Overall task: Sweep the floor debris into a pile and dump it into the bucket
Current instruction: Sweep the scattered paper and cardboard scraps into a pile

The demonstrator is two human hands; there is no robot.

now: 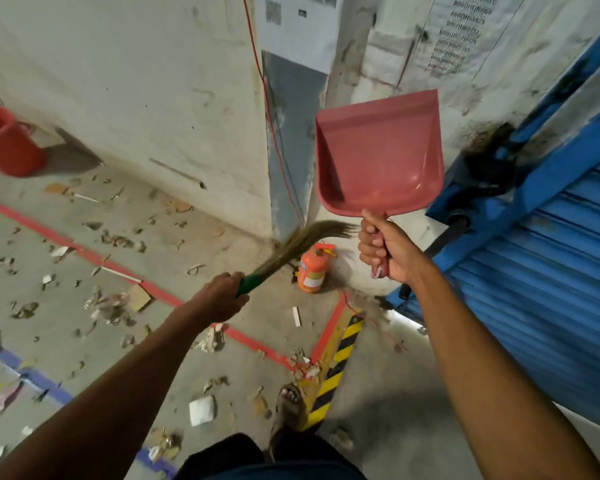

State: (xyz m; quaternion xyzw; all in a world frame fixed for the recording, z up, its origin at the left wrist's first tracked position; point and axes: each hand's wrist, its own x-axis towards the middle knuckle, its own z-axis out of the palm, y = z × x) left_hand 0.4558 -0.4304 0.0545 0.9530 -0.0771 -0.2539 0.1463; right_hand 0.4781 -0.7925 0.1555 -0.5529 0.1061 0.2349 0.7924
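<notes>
Step in hand: preparation, by judgement; sweeping has not begun and no pile exists. The left hand (219, 299) grips the green handle of the broom (302, 242), bristles raised clear of the floor (66, 265). The right hand (383, 249) grips the handle of the dustpan (378, 157), held upright and empty. Debris (113, 308) lies scattered on the floor, left of and below both hands. The bucket (4, 142) stands far left, against the wall. Next move: lower the bristles and draw the debris together.
</notes>
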